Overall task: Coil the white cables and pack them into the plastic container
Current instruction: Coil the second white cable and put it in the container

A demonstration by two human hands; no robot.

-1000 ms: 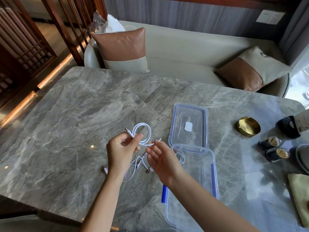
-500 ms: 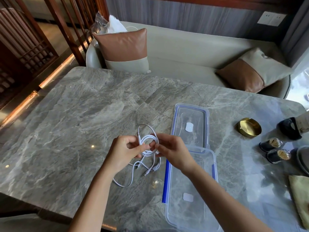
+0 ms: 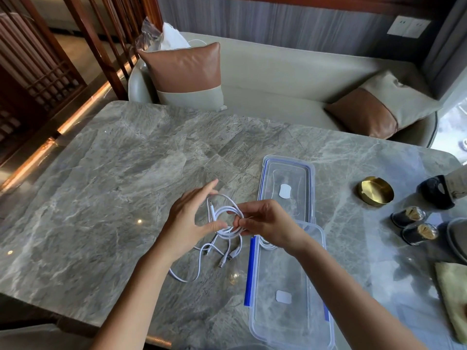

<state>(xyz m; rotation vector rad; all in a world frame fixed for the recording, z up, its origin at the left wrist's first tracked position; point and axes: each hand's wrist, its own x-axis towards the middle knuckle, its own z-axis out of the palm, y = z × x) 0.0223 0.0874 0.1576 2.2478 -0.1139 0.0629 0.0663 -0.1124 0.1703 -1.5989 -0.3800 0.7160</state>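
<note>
A coiled white cable (image 3: 223, 209) is held just above the marble table (image 3: 106, 198), left of the plastic container. My right hand (image 3: 266, 223) pinches the coil at its lower right side. My left hand (image 3: 188, 218) has its fingers stretched out, and only its thumb touches the bottom of the coil. More loose white cable (image 3: 204, 256) with plug ends lies on the table beneath the hands. The clear plastic container (image 3: 290, 309) with a blue clip stands open at the near right. A coiled white cable (image 3: 265, 245) lies at its far end, partly hidden by my right wrist. Its lid (image 3: 286, 173) lies just beyond.
A brass ashtray (image 3: 375, 190), two small dark cups (image 3: 408, 215), a dark object (image 3: 436, 190), a grey dish (image 3: 457, 238) and a yellow-green cloth (image 3: 452, 294) sit along the right side. A sofa with cushions (image 3: 187, 74) stands beyond the table's far edge.
My left hand has let go of its pinch and spread its fingers. The right hand now holds the coil, which looks slightly larger.
</note>
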